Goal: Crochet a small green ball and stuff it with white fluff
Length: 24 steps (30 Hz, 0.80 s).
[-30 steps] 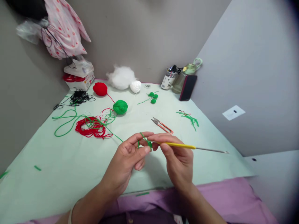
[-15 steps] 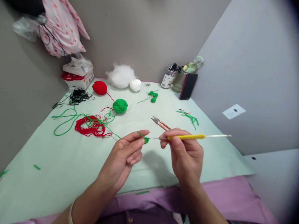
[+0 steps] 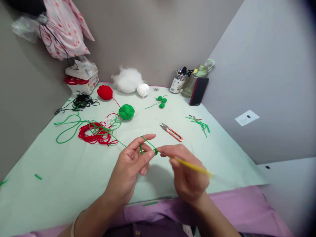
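My left hand pinches a small piece of green crochet work between thumb and fingers, and green yarn runs taut over its raised index finger. In my right hand is a yellow-handled crochet hook, slightly blurred, its tip at the green piece. Whether the tip is inside a loop I cannot tell. From my left hand the yarn trails back toward a tangle by the green yarn ball. Just beyond my right hand lie orange-handled thread snips.
Red yarn lies coiled at the left, with black yarn behind it. Along the back are a red ball, white stuffing and a white ball. A phone leans on a bottle. Green scraps lie right.
My right hand has moved left and tilted the hook, so its handle end now points down to the right. The yarn over my left index finger has drawn into a longer strand.
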Motion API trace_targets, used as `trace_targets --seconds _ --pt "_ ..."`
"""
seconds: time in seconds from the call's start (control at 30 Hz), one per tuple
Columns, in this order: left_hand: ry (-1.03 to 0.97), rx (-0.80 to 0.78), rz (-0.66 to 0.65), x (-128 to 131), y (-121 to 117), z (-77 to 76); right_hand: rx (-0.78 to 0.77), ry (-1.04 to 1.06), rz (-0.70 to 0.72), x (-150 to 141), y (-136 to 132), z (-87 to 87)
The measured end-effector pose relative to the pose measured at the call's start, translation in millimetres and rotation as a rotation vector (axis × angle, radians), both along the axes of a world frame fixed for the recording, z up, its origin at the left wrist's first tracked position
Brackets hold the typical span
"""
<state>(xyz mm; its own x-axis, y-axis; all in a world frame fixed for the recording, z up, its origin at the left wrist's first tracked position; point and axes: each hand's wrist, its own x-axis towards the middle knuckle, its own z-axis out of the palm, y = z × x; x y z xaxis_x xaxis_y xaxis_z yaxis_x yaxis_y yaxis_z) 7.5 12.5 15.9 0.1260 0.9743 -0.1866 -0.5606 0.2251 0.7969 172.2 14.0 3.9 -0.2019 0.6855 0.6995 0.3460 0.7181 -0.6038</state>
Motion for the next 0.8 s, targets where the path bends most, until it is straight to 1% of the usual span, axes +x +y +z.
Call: trace_targets --seconds 0.07,0.1,0.13,0.17,0.23,0.3,0.33,0.4,0.5,0.63,0.7,0.8 --pt "-0.065 -0.032 -0.025 0.3 -0.3 -0.3 0.173 -0.189 -0.022 -1.6 -2.7 -2.2" --pt "-0.11 -0.059 -0.061 -0.2 -0.2 -0.2 0.202 -0.219 -0.04 -2.6 -3.3 -2.8" --pt "-0.153 -0.09 -0.1 -1.0 0.0 -0.1 0.195 -0.196 -0.054 -3.6 -3.4 -3.0" --pt "-0.189 -0.117 -0.135 -2.1 0.4 0.2 0.147 -0.122 -0.063 -4.6 -3.0 -2.7" --pt "-0.224 -0.145 -0.17 -4.2 1.1 1.0 -0.007 0.123 -0.044 -5.8 -0.6 -1.2" --pt "-0.215 -0.13 -0.154 -5.0 1.4 1.9 -0.173 0.362 0.02 -6.4 2.8 0.1" --pt "-0.2 -0.113 -0.136 -4.9 1.3 2.1 -0.237 0.441 0.058 -6.6 4.5 0.2" --pt "-0.151 -0.084 -0.107 -3.6 0.9 1.9 -0.314 0.509 0.126 -6.8 7.0 -0.7" --pt "-0.071 -0.047 -0.103 -1.0 -0.5 -0.6 -0.361 0.52 0.17 -7.0 8.0 -3.3" --pt "-0.017 -0.012 -0.135 0.8 -1.9 -4.5 -0.43 0.555 0.16 -7.3 7.7 -4.1" --pt "-0.026 -0.004 -0.138 0.9 -1.9 -4.8 -0.401 0.498 0.153 -8.0 7.5 -2.6" --pt "-0.041 0.011 -0.148 0.0 -1.5 -3.9 -0.255 0.33 0.134 -9.2 6.3 0.1"
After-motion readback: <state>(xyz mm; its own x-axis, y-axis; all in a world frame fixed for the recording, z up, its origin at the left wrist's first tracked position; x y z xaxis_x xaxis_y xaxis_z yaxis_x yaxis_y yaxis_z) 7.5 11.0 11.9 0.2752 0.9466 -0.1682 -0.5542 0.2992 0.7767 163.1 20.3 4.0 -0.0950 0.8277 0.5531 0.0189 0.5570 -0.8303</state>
